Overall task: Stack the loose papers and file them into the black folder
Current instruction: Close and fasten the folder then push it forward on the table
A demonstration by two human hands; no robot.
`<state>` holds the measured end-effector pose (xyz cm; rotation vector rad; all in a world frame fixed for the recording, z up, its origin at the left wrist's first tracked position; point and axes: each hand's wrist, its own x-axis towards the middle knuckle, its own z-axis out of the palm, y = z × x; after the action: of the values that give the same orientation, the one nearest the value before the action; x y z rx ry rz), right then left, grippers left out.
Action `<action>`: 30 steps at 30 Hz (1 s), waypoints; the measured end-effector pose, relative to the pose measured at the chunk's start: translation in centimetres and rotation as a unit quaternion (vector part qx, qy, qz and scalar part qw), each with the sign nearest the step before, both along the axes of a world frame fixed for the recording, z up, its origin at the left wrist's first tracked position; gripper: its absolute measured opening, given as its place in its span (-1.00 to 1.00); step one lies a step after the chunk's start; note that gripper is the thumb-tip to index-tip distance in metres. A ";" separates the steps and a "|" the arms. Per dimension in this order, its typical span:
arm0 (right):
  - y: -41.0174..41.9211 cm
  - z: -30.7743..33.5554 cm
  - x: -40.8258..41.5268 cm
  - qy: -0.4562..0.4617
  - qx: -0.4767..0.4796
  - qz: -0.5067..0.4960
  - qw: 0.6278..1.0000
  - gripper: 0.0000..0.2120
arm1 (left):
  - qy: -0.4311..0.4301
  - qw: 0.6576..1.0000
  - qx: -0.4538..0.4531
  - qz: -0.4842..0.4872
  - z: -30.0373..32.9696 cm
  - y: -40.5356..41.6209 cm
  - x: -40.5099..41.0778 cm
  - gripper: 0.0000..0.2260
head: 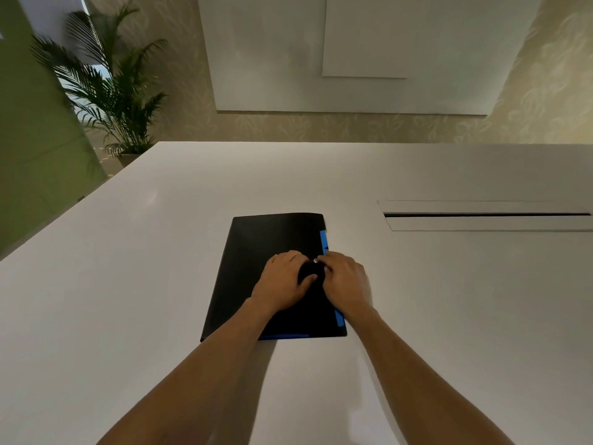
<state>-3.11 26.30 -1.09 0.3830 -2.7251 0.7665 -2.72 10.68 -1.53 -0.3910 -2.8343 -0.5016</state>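
Head view: the black folder (272, 274) lies shut on the table (128, 268), blue edges showing at 3 and 6 o'clock. Your left hand (282, 284) and right hand (345, 281) pinch its small clasp (315, 260); filing looks done, so next fasten it and let go.

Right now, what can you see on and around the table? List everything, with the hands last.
black folder: one, black, shut, flat at the table's centre
blue edging: blue strips showing along the folder's right and near edges
metal snap: one, silver, on the folder between the hands
table: one, white
cable slot: one, dark, table's far right
potted palm: one, green, floor beyond the far left corner
wall panel: white, behind the table
loose papers: none visible
left hand: on the folder's flap
right hand: at the folder's right edge
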 end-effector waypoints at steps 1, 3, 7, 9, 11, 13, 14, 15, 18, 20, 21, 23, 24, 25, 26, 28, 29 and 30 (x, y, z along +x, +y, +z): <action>-0.1 0.0 0.1 0.006 0.036 0.006 0.999 -0.69 | -0.007 1.000 0.007 -0.003 -0.2 0.0 0.0 -0.65; -0.2 -0.1 0.3 0.004 0.078 0.007 0.997 -0.65 | -0.036 0.999 -0.008 -0.004 -0.4 0.1 0.0 -0.54; -0.3 -0.2 0.2 -0.019 0.128 0.003 0.992 -0.58 | -0.075 0.996 -0.047 -0.011 -0.6 0.0 -0.1 -0.53; -0.4 0.0 0.3 -0.025 0.157 0.005 0.987 -0.58 | -0.082 0.995 -0.046 -0.011 -0.6 0.1 -0.2 -0.53; -0.4 0.4 0.3 -0.030 0.178 0.005 0.983 -0.59 | -0.083 0.995 -0.050 -0.009 -0.5 0.1 -0.3 -0.53; -0.5 0.7 0.3 -0.036 0.194 0.006 0.980 -0.60 | -0.083 0.995 -0.054 -0.007 -0.5 0.1 -0.3 -0.54; -0.6 0.8 0.3 -0.039 0.200 0.006 0.979 -0.60 | -0.084 0.995 -0.054 -0.007 -0.5 0.1 -0.3 -0.54; -0.6 0.8 0.4 -0.042 0.202 0.006 0.978 -0.60 | -0.086 0.995 -0.052 -0.007 -0.5 0.1 -0.4 -0.54; -0.6 0.5 0.6 -0.049 0.184 -0.001 0.982 -0.58 | -0.088 0.995 -0.035 -0.006 -0.3 0.3 -0.1 -0.54; -0.5 0.4 0.9 -0.055 0.148 0.002 0.987 -0.58 | -0.068 0.997 -0.021 0.005 0.0 0.2 0.3 -0.56; -0.5 0.4 1.1 -0.058 0.123 0.000 0.991 -0.58 | -0.046 0.999 -0.010 0.023 0.2 0.1 0.5 -0.58; -0.3 0.9 1.8 -0.071 0.056 -0.020 0.996 -0.60 | 0.005 0.995 0.031 0.093 0.9 -0.4 1.1 -0.62; 0.0 1.4 2.1 -0.083 0.022 -0.035 0.996 -0.62 | 0.024 0.988 0.050 0.141 1.4 -0.8 1.6 -0.64; 0.2 2.1 2.4 -0.099 -0.004 -0.049 0.994 -0.66 | 0.027 0.980 0.059 0.188 1.8 -1.3 2.0 -0.64; 0.4 2.8 2.6 -0.118 -0.020 -0.061 0.991 -0.69 | 0.013 0.971 0.061 0.233 2.2 -1.9 2.5 -0.62; 0.9 3.6 3.0 -0.153 -0.031 -0.070 0.985 -0.70 | -0.054 0.949 0.069 0.304 2.8 -3.0 3.3 -0.53; 1.0 3.9 3.3 -0.171 -0.028 -0.069 0.982 -0.67 | -0.087 0.938 0.082 0.326 3.1 -3.4 3.8 -0.49; 1.1 4.1 3.6 -0.184 -0.021 -0.068 0.980 -0.63 | -0.109 0.930 0.095 0.338 3.2 -3.6 4.3 -0.46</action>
<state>0.50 27.37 2.96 0.0439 -3.0276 0.9335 1.57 7.11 1.71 0.6992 -2.8290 -0.6792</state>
